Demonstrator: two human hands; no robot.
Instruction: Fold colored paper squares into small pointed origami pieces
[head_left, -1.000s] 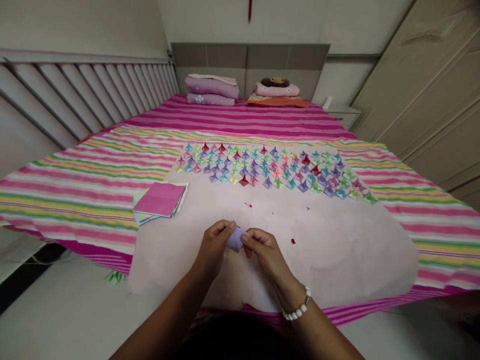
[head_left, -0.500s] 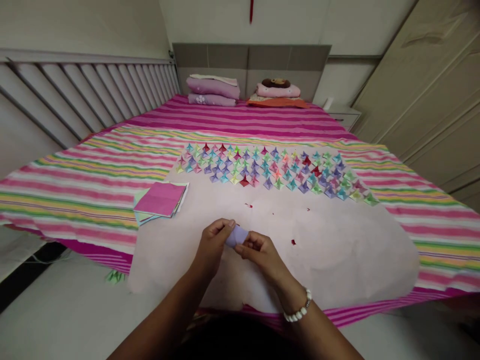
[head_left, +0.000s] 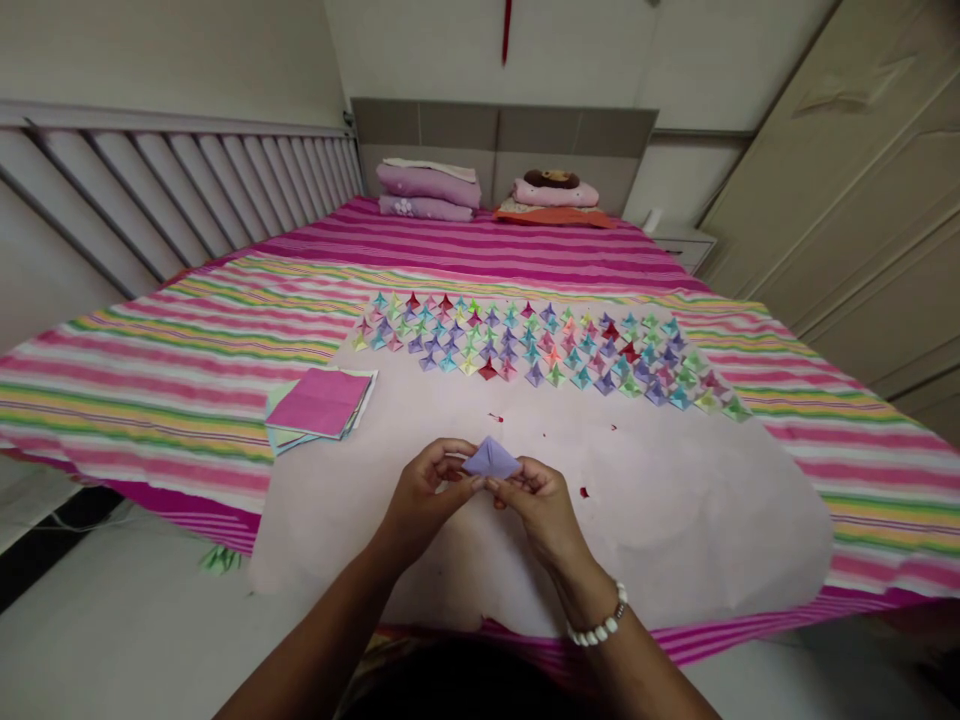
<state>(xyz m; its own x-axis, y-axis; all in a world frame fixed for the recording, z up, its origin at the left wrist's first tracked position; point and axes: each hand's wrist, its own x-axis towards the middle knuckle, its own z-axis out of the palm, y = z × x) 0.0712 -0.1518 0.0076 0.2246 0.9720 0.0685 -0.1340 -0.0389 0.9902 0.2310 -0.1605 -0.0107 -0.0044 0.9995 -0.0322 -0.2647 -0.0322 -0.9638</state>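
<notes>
A small lavender piece of folded paper (head_left: 492, 458) is held up between my two hands, its pointed top facing away from me and a crease down its middle. My left hand (head_left: 435, 488) pinches its left lower side with thumb and fingers. On the other side my right hand (head_left: 534, 498) pinches the right lower edge, thumb close to the left thumb. Beyond the hands, rows of small folded paper pieces (head_left: 487, 368) in many colours stand on a large pale sheet (head_left: 675, 520).
A stack of coloured paper squares (head_left: 319, 402) lies at the sheet's left edge. Small red paper scraps (head_left: 584, 492) are scattered on the sheet. Folded bedding (head_left: 427, 188) sits by the headboard (head_left: 457, 135). A green paper piece (head_left: 220, 558) is on the floor at left.
The lavender paper has turned from a tilted, rounded-looking shape to a diamond-like one with its point upward. Both hands have shifted slightly right, their thumbs now together at its lower edge.
</notes>
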